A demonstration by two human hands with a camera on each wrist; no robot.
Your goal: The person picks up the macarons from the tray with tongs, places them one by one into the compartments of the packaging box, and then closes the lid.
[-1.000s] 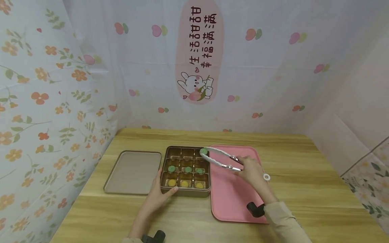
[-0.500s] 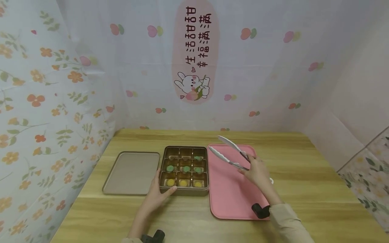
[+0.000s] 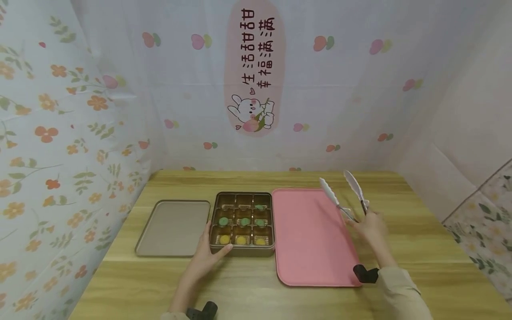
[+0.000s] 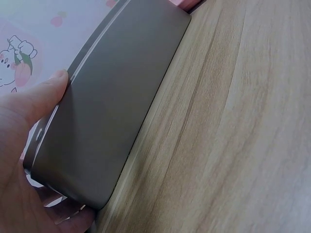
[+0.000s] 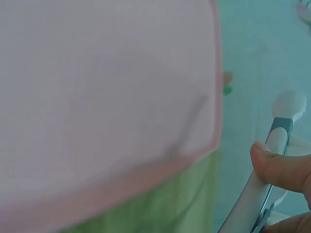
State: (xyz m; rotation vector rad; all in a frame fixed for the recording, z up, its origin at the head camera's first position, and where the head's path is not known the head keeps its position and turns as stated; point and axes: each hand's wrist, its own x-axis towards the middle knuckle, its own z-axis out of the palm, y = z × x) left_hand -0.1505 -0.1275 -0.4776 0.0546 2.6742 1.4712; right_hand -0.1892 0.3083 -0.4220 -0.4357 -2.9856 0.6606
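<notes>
My left hand (image 3: 204, 258) holds the near left corner of a brown nine-compartment tin (image 3: 256, 252). In the left wrist view the thumb lies on the rim of the tin (image 4: 112, 102) and the fingers wrap its left side. Yellow round pieces (image 3: 241, 240) fill the near row, one per compartment. Green round pieces (image 3: 245, 221) sit across the middle row, and another green piece (image 3: 260, 207) is in the far right compartment. My right hand (image 3: 373, 229) grips silver tongs (image 3: 329, 192) with pale scalloped tips, spread apart with nothing between them, over the pink tray's right side.
A pink tray (image 3: 312, 249) lies flat against the tin's right side. To the left is a flat brown lid (image 3: 174, 229), close to the tin. Patterned cloth (image 3: 180, 98) hangs behind the wooden table (image 3: 240, 289) and along both sides.
The tongs released a green piece into the tin's far right compartment. My right hand then carried the spread tongs rightward across the pink tray. My left hand stayed on the tin.
</notes>
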